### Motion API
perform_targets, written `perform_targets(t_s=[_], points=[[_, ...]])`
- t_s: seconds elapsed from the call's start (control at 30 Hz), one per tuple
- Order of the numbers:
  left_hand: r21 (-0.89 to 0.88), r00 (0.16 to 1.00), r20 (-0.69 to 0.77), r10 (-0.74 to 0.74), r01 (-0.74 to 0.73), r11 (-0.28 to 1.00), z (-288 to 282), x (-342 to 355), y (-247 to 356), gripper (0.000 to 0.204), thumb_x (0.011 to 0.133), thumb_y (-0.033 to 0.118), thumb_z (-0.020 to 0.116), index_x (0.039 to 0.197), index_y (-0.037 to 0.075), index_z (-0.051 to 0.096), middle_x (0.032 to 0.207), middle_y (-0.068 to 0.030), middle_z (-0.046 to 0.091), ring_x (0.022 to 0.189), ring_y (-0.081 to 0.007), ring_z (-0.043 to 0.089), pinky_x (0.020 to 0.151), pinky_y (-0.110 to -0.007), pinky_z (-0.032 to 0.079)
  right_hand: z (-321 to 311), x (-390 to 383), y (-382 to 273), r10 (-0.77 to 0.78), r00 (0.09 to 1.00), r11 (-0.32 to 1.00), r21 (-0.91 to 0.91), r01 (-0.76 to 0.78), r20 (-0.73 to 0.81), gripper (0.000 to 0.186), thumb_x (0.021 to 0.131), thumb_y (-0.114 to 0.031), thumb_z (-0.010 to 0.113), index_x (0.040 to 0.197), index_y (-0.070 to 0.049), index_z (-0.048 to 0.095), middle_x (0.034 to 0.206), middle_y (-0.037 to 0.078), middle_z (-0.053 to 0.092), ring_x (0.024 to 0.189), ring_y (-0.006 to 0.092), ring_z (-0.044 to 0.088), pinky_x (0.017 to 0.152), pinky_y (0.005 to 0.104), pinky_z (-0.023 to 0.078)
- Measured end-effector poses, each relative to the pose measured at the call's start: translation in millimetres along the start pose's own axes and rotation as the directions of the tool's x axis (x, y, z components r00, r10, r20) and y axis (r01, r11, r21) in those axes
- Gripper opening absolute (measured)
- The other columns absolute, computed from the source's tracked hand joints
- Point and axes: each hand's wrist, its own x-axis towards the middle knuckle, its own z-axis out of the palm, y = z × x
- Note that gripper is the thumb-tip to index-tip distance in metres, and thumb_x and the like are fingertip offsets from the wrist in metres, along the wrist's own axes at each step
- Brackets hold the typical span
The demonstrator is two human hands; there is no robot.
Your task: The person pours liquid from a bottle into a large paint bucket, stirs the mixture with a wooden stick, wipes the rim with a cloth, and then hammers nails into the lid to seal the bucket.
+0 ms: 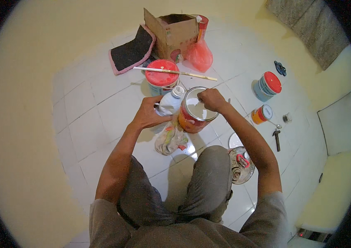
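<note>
On tiled floor: left hand clamped on white bottle, uncapped; right hand closed on open paint can rim. Advise: steady can, tilt bottle slowly over centre.

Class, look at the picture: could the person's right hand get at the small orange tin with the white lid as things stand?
Probably yes. The small orange tin with the white lid stands on bare white floor tiles beside the right forearm, nothing between. But the right hand is busy at the rim of the large open paint can.
</note>
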Motion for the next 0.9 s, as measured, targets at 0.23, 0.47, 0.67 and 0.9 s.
perform_targets(t_s=[0.23,0.47,0.67,0.9], points=[[0.018,0.999,-0.048,-0.013,0.014,1.000,-2,-2,5,0.067,0.067,0.023,0.090,0.127,0.001,0.069,0.113,-0.0158,0.076,0.103,-0.0245,0.074,0.094,-0.040,0.057,51,16,10,-0.117,0.993,0.979,-0.165,0.120,0.028,0.014,0.071,-0.008,0.074,0.084,-0.006,0.073,0.083,0.018,0.073,0.083,0.0360,0.072,0.073,0.0483,0.058],[0.009,0.998,-0.019,-0.056,0.056,0.998,0,0,-3,0.075,0.067,0.032,0.094,0.129,-0.001,0.067,0.114,-0.0147,0.075,0.105,-0.0234,0.072,0.099,-0.040,0.056,72,36,3,-0.094,0.983,0.982,-0.150,0.118,0.161,0.023,0.072,-0.012,0.076,0.092,-0.002,0.072,0.094,0.021,0.073,0.091,0.0362,0.073,0.078,0.0488,0.058],[0.001,0.999,-0.020,-0.041,0.041,0.999,-1,-1,-4,0.073,0.067,0.030,0.093,0.128,-0.002,0.067,0.115,-0.0154,0.075,0.105,-0.0237,0.072,0.099,-0.040,0.056,85,42,-8,0.141,0.972,0.985,0.069,-0.156,0.186,0.033,0.074,-0.015,0.078,0.102,0.000,0.070,0.105,0.023,0.073,0.101,0.0387,0.072,0.087,0.0496,0.059],[-0.038,0.999,-0.002,-0.043,0.042,0.998,-1,3,-2,0.074,0.068,0.031,0.093,0.128,-0.003,0.066,0.115,-0.0157,0.074,0.105,-0.0240,0.072,0.100,-0.041,0.056,99,41,-2,0.324,0.946,0.917,0.236,-0.321,0.028,0.020,0.076,-0.015,0.073,0.089,0.001,0.072,0.095,0.026,0.072,0.093,0.0426,0.071,0.083,0.0531,0.058]])
